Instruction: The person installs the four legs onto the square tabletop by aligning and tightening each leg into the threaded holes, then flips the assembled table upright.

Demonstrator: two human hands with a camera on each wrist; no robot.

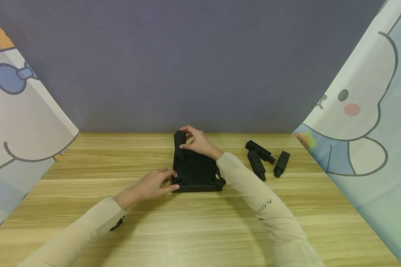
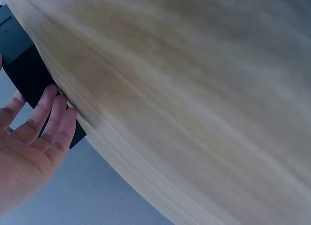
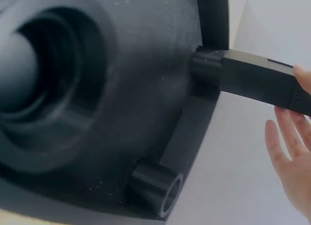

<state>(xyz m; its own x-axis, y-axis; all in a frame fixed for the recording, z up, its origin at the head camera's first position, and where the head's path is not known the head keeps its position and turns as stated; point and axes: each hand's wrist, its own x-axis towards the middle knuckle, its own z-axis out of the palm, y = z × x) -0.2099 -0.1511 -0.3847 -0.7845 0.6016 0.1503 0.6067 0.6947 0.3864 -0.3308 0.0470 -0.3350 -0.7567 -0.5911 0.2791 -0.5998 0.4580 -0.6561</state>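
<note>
A shallow black square tray (image 1: 198, 188) with round sockets at its corners lies on the table. In its far left corner stands an upright black square leg (image 1: 179, 142), meeting a round collar in the right wrist view. My right hand (image 1: 198, 141) pinches this leg (image 3: 262, 79) near its upper end, thumb on one side and fingers on the other. At the near left corner, my left hand (image 1: 155, 183) holds the tray, with thumb at the front wall and fingers along the left side. An unfilled socket (image 3: 155, 186) shows in the right wrist view.
Three loose black legs lie on the right: one behind (image 1: 258, 150), one in front (image 1: 256, 165) and one apart (image 1: 282, 164). A grey panel (image 1: 194, 66) rises behind the table. Printed cloths hang on both sides.
</note>
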